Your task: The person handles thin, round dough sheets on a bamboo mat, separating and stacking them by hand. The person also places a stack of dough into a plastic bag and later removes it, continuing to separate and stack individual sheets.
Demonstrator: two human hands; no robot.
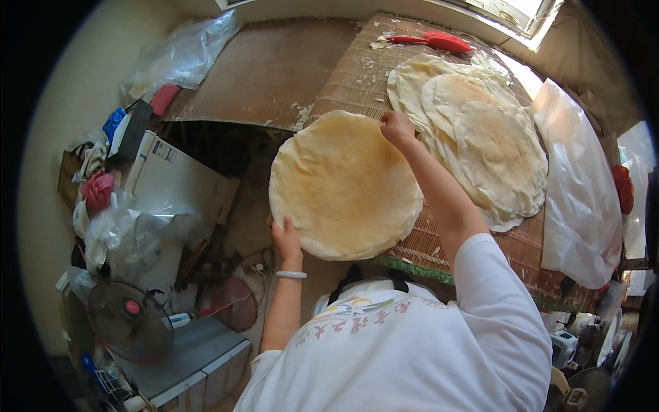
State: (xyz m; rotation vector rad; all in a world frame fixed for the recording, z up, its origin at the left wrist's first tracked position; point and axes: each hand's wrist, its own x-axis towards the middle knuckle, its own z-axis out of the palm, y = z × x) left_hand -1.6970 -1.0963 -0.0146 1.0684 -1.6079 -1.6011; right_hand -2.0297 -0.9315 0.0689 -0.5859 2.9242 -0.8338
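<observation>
A stack of large, round, thin flatbreads (345, 185) is held out before my body, partly over the edge of the mat-covered table. My left hand (286, 239) grips its near left edge, thumb on top and fingers hidden beneath. At the far right edge my right hand (397, 127) pinches the rim with bent fingers; how many layers it holds I cannot tell. Just beyond my right forearm lies a loose, overlapping pile of more flatbreads (497, 139), pale with light brown patches and crinkled edges.
A woven reed mat (355, 77) with flatbread crumbs covers the table. A red brush (448, 42) lies at its far end, and a large plastic bag (576, 190) at right. Leftward are a brown board (262, 67), a white freezer (175, 170) and an electric fan (131, 322).
</observation>
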